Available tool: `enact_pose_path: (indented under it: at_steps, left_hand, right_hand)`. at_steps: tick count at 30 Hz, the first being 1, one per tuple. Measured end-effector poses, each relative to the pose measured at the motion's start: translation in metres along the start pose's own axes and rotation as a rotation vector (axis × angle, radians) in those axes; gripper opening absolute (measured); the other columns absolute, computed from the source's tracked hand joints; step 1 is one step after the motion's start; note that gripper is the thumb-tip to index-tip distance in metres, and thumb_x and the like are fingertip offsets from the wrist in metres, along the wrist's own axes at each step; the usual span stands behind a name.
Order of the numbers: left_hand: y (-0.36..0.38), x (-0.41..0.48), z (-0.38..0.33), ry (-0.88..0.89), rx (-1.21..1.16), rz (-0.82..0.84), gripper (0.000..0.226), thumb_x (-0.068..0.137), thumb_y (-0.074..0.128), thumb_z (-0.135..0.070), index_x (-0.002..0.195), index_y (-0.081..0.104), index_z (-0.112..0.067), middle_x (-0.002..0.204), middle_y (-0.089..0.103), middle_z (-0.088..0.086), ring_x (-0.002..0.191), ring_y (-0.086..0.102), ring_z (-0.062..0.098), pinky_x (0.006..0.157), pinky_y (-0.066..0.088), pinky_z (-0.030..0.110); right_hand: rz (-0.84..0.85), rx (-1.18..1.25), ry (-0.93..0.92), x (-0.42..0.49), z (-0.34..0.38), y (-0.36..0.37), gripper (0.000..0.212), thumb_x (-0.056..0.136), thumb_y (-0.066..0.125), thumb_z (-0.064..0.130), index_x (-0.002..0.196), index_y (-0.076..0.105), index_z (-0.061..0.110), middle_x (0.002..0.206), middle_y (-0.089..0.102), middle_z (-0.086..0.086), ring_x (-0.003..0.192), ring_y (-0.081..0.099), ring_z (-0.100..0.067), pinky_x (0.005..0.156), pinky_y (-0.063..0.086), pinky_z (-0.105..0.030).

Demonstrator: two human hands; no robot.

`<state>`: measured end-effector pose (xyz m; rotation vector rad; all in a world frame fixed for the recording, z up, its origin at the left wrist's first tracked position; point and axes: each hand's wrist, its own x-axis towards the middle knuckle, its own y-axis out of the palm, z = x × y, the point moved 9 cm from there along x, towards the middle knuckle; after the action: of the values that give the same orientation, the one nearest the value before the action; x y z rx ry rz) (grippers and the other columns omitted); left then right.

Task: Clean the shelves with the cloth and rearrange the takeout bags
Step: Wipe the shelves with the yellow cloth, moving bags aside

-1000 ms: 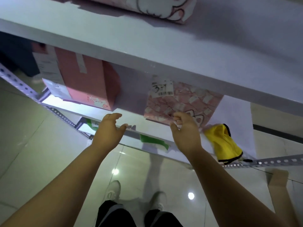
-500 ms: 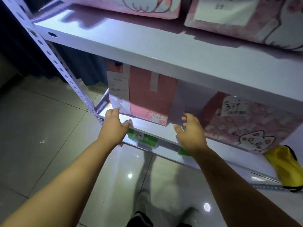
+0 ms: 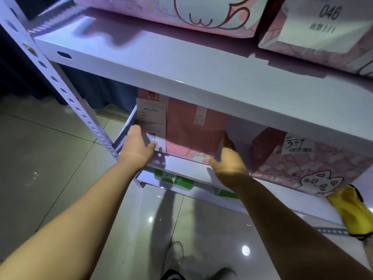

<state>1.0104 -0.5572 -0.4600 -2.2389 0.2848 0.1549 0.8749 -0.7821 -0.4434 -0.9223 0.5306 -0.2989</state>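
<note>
Rearranging seems under way: the left hand and right hand, fingers straight, press the plain pink paper takeout bag's sides, while the crumpled yellow cloth lies unused.

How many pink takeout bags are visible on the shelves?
4. On the upper shelf: cat-drawing bag, and bag labelled 046 right of it. On the shelf below: plain pink bag at left, patterned cat bag at right. Others may lie outside the frame.

Person: arms, legwear.
Left forearm and right forearm bare; below the lower shelf, pale shoes, dark trousers with pale-striped hem, blurred.
</note>
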Motion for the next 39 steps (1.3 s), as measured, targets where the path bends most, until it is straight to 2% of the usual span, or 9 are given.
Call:
enact_pose_path:
  at_steps: [2, 7, 11, 15, 20, 23, 26, 33, 39]
  left_hand:
    - [0.004, -0.002, -0.003, 0.023, 0.015, 0.012, 0.04, 0.084, 0.066, -0.022, 0.112, 0.042, -0.007, 0.124, 0.048, 0.011, 0.11, 0.048, 0.032, 0.085, 0.039, 0.038]
    - [0.029, -0.013, -0.025, 0.085, 0.052, 0.111, 0.038, 0.086, 0.064, -0.023, 0.113, 0.043, -0.008, 0.125, 0.047, 0.011, 0.109, 0.05, 0.032, 0.091, 0.042, 0.039]
    - [0.048, -0.025, -0.047, 0.122, 0.05, 0.162, 0.04, 0.087, 0.064, -0.025, 0.118, 0.045, -0.009, 0.126, 0.046, 0.01, 0.11, 0.05, 0.031, 0.092, 0.042, 0.039]
    - [0.061, -0.036, -0.062, 0.177, 0.026, 0.202, 0.049, 0.087, 0.064, -0.026, 0.128, 0.042, -0.012, 0.132, 0.043, 0.008, 0.115, 0.048, 0.029, 0.096, 0.041, 0.039]
    - [0.052, -0.054, -0.068, 0.215, -0.005, 0.092, 0.055, 0.086, 0.065, -0.027, 0.133, 0.039, -0.013, 0.14, 0.03, 0.007, 0.125, 0.039, 0.027, 0.101, 0.037, 0.037]
    - [0.049, -0.074, -0.076, 0.272, -0.018, 0.043, 0.052, 0.087, 0.063, -0.025, 0.133, 0.042, -0.012, 0.137, 0.035, 0.009, 0.124, 0.036, 0.029, 0.099, 0.036, 0.037]
    - [0.065, -0.098, -0.091, 0.337, -0.005, 0.1, 0.046, 0.087, 0.063, -0.025, 0.129, 0.048, -0.013, 0.133, 0.045, 0.009, 0.121, 0.042, 0.028, 0.101, 0.034, 0.036]
    - [0.123, -0.151, -0.135, 0.39, 0.035, 0.202, 0.04, 0.086, 0.064, -0.027, 0.124, 0.056, -0.015, 0.125, 0.056, 0.006, 0.111, 0.054, 0.024, 0.095, 0.041, 0.035]
    - [0.2, -0.208, -0.177, 0.376, 0.054, 0.29, 0.036, 0.087, 0.063, -0.025, 0.121, 0.058, -0.015, 0.122, 0.057, 0.005, 0.101, 0.056, 0.019, 0.085, 0.04, 0.027]
  right_hand:
    - [-0.014, 0.017, 0.026, 0.0, -0.006, -0.002, 0.065, 0.089, 0.056, 0.024, 0.142, 0.027, 0.001, 0.138, 0.043, -0.019, 0.121, 0.045, -0.035, 0.101, 0.035, -0.034]
    - [-0.101, 0.102, 0.153, -0.008, -0.039, -0.018, 0.063, 0.089, 0.058, 0.027, 0.141, 0.032, 0.003, 0.131, 0.047, -0.017, 0.118, 0.047, -0.034, 0.093, 0.037, -0.029]
    - [-0.107, 0.096, 0.285, -0.014, -0.069, -0.027, 0.042, 0.09, 0.057, 0.03, 0.119, 0.053, -0.001, 0.112, 0.059, -0.018, 0.103, 0.057, -0.034, 0.088, 0.045, -0.034]
    - [-0.093, 0.152, 0.353, -0.02, -0.09, -0.032, 0.041, 0.09, 0.057, 0.032, 0.118, 0.054, 0.002, 0.112, 0.06, -0.015, 0.1, 0.058, -0.03, 0.09, 0.049, -0.037]
    - [-0.183, 0.2, 0.26, -0.034, -0.095, -0.049, 0.055, 0.089, 0.059, 0.028, 0.135, 0.037, 0.007, 0.127, 0.046, -0.014, 0.117, 0.049, -0.032, 0.1, 0.042, -0.04]
    - [-0.298, 0.313, 0.187, -0.052, -0.103, -0.063, 0.049, 0.088, 0.06, 0.025, 0.133, 0.044, 0.015, 0.125, 0.049, -0.007, 0.115, 0.051, -0.025, 0.101, 0.042, -0.038]
    - [-0.342, 0.299, 0.114, -0.071, -0.12, -0.075, 0.032, 0.087, 0.056, 0.02, 0.119, 0.056, 0.015, 0.117, 0.058, -0.004, 0.103, 0.055, -0.019, 0.09, 0.046, -0.034]
    - [-0.375, 0.253, 0.101, -0.108, -0.202, -0.102, 0.021, 0.087, 0.06, 0.016, 0.107, 0.065, 0.011, 0.106, 0.066, -0.004, 0.086, 0.052, -0.007, 0.073, 0.033, -0.012]
    - [-0.336, 0.326, 0.199, -0.135, -0.314, -0.126, 0.019, 0.086, 0.061, 0.015, 0.104, 0.065, 0.012, 0.106, 0.068, -0.005, 0.092, 0.061, -0.014, 0.08, 0.044, -0.022]
